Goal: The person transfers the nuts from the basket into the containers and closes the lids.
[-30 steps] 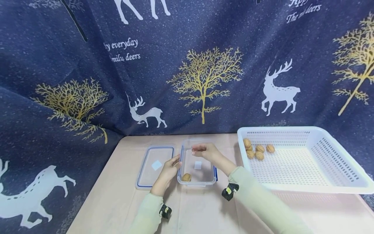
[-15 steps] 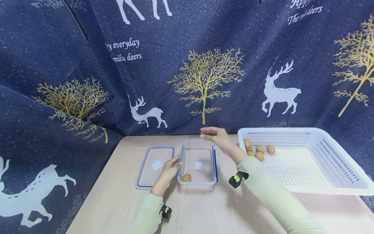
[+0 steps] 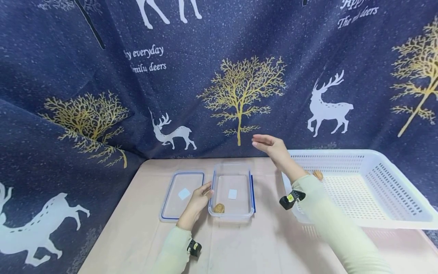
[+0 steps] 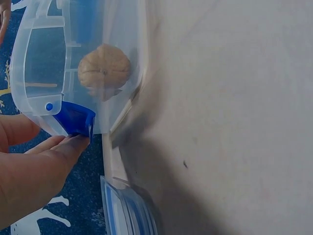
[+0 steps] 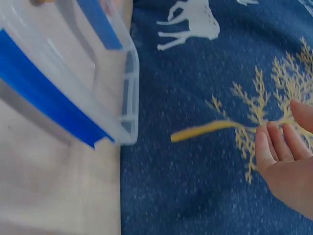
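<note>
A clear plastic food container (image 3: 232, 182) with blue latches stands without its lid on the table. One walnut (image 3: 219, 208) lies in its near left corner; the left wrist view shows that walnut (image 4: 104, 66) through the clear wall. My left hand (image 3: 196, 199) holds the container's left side, thumb and fingers at the blue latch (image 4: 76, 118). The right hand (image 3: 272, 148) is raised between the container and the white basket, holding nothing. In the right wrist view the right hand (image 5: 286, 156) has its fingers loosely bent, apart from the container.
The blue-edged lid (image 3: 181, 194) lies flat left of the container. A white perforated basket (image 3: 362, 219) stands on the right; one walnut (image 3: 318, 175) shows in it, others hidden behind my right arm. Dark blue printed cloth (image 3: 219, 95) hangs behind the table (image 3: 236, 247).
My right hand has risen out of the container and moved right and away toward the basket, its forearm now covering most walnuts there. The left hand, container and walnut inside stay put.
</note>
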